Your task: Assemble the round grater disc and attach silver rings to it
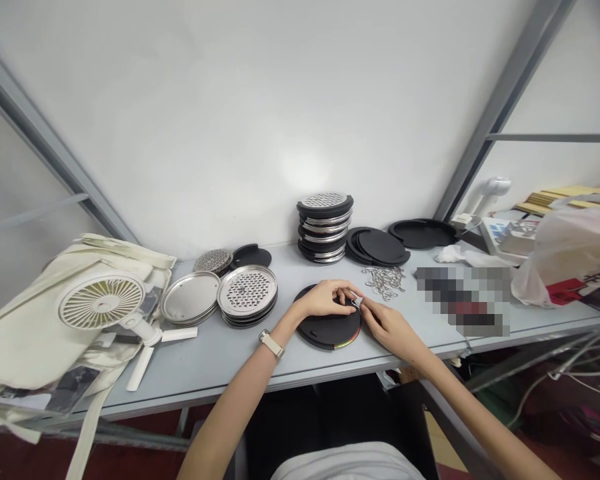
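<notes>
My left hand and my right hand meet over the right side of a round black plastic disc. Between their fingertips is a small bent metal wire clip, pinched from both sides. The disc lies on the table and has a small knob and a coloured strip along its front edge. My left wrist wears a watch with a pale band. Just behind my right hand lies a loose pile of similar wire clips.
A tall stack of black and metal discs stands against the wall. Black covers lie to its right, perforated metal plates and plain metal plates to the left. A white fan rests on a cream bag; a plastic bag sits far right.
</notes>
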Available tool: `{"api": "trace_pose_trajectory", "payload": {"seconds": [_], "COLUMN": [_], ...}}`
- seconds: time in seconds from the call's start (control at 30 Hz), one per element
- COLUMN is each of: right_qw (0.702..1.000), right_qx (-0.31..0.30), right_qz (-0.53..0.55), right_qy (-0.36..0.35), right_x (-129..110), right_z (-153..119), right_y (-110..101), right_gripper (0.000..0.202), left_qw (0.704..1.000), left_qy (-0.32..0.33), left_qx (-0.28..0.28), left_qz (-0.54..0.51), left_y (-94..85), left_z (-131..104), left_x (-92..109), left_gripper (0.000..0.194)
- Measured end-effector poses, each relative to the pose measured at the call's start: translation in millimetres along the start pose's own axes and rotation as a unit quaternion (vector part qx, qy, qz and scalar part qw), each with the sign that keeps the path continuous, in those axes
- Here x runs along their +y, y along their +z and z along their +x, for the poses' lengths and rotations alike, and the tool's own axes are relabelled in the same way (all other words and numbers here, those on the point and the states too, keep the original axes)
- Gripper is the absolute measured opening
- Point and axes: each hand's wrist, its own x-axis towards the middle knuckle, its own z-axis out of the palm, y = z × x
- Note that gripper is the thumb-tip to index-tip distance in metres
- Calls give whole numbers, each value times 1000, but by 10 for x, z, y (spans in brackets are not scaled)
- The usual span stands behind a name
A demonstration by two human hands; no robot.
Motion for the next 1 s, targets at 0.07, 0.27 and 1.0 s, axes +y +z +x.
{"api": "trace_pose_trajectory", "payload": {"seconds": [0.07, 0.27, 1.0], "right_qw": [1000, 1000, 1000], "right_qx": [1, 11, 12], "right_qz": [4, 1, -21], "right_qy": [-1, -7, -1], "right_x": [6, 22, 59], "right_z": [-2, -4, 4], "right_y": [4, 20, 62], "right_gripper": [30, 32, 37], "left_qw": [1000, 1000, 1000], "left_qy": [6, -6, -12], "left_qx": [6, -5, 5], "left_qz": [16, 10, -11], "left_y": [-5, -16, -8], "left_z": [-5, -11, -8], "left_x": [23, 62, 34], "left_gripper": [36, 37, 37]}}
